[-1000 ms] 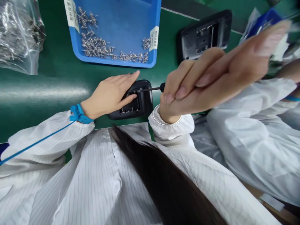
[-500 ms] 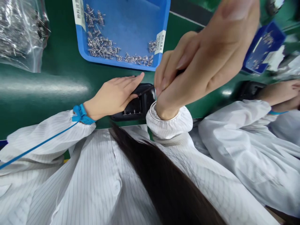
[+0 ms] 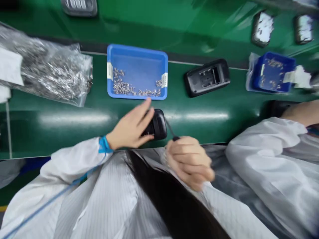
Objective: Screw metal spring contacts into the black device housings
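Observation:
My left hand point(image 3: 132, 127), with a blue band at the wrist, lies with fingers spread over the left part of a black plastic housing point(image 3: 160, 124) at the table's near edge. The hand hides much of the housing. To the right, my right hand point(image 3: 190, 161) is closed in a fist round the handle of a thin dark tool point(image 3: 170, 127). The tool's shaft points up and left, and its end is by the housing's right edge; whether they touch is unclear. Beyond my left hand, a blue tray point(image 3: 138, 71) holds many small metal springs point(image 3: 123, 87).
A clear bag of metal springs point(image 3: 57, 69) lies at the left. Another black housing point(image 3: 208, 78) rests right of the tray. Farther right are a dark blue bin point(image 3: 274, 71) and a person's white sleeve point(image 3: 269, 146) and hand. More parts sit across the back point(image 3: 263, 29).
The view has shifted and takes in more of the table. My right hand has dropped from high over the housing to its lower right, and the tool's shaft now shows clearly.

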`<control>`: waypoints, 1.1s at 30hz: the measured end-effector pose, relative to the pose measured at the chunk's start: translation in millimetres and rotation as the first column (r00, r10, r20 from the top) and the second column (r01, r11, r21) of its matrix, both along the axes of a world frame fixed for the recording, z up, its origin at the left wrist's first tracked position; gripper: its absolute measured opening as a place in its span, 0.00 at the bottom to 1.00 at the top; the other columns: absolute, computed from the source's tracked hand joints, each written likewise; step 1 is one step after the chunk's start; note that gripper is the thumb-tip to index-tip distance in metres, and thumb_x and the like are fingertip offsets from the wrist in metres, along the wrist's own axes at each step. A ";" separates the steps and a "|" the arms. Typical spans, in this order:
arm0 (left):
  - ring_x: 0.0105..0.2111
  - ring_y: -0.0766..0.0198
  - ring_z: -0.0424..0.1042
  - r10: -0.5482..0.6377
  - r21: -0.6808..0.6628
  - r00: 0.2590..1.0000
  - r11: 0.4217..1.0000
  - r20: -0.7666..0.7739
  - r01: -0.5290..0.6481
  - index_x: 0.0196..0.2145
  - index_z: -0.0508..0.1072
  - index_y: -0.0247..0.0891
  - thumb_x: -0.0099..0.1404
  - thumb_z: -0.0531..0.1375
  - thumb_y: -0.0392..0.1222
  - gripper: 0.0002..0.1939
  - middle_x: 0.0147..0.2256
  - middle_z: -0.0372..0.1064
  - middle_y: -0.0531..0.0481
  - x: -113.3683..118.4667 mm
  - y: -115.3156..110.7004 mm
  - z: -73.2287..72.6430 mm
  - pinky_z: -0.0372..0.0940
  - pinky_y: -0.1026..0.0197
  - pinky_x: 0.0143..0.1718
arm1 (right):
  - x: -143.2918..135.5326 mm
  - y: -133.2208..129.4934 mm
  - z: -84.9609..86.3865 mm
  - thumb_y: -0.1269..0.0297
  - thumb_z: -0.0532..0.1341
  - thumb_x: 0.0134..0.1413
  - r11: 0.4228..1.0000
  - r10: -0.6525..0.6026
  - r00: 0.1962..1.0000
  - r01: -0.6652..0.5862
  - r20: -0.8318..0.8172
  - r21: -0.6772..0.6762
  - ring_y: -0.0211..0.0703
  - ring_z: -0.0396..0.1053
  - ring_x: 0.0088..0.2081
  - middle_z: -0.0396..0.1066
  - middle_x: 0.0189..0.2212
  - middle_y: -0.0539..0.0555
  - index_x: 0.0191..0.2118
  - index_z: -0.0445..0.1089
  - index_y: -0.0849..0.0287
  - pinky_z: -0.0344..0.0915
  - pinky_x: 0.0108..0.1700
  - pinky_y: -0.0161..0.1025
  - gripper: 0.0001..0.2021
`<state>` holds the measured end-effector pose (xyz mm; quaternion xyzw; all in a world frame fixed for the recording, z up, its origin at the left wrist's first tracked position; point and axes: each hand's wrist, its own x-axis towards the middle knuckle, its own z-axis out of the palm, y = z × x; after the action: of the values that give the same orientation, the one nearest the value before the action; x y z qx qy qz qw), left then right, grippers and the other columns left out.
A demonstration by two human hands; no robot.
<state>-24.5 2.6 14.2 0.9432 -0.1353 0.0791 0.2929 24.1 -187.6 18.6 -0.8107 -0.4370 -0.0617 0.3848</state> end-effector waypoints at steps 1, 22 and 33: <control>0.67 0.40 0.51 -0.055 0.043 0.998 0.998 0.036 0.053 0.66 0.53 0.27 0.68 0.55 0.57 0.39 0.66 0.48 0.27 -12.4 -6.0 -1.7 0.58 0.40 0.63 | 10.7 1.7 7.0 0.46 0.25 0.64 0.976 -0.191 0.981 0.185 0.038 0.112 0.37 0.40 0.14 0.34 0.13 0.47 0.17 0.47 0.53 0.50 0.21 0.41 0.31; 0.49 0.68 0.60 0.522 -0.225 0.741 0.732 -0.423 -0.644 0.49 0.60 0.33 0.72 0.41 0.67 0.32 0.44 0.67 0.55 251.0 208.9 41.7 0.65 0.48 0.52 | 56.0 25.5 -33.3 0.60 0.48 0.68 0.796 -0.210 0.968 0.252 0.138 -0.551 0.31 0.63 0.19 0.72 0.22 0.52 0.27 0.69 0.60 0.38 0.25 0.38 0.20; 0.46 0.45 0.64 0.576 0.442 0.798 0.770 -0.175 -0.459 0.36 0.79 0.40 0.65 0.63 0.53 0.14 0.37 0.66 0.44 130.7 176.8 44.2 0.59 0.41 0.48 | 57.5 27.7 -34.5 0.63 0.49 0.67 0.840 -0.209 0.957 0.282 0.202 -0.464 0.31 0.58 0.16 0.67 0.16 0.49 0.22 0.66 0.60 0.36 0.25 0.36 0.21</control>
<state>106.2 179.4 58.4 0.9819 0.1667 -0.0141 0.0890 81.6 -159.9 -15.9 -0.9240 -0.3572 -0.0563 0.1241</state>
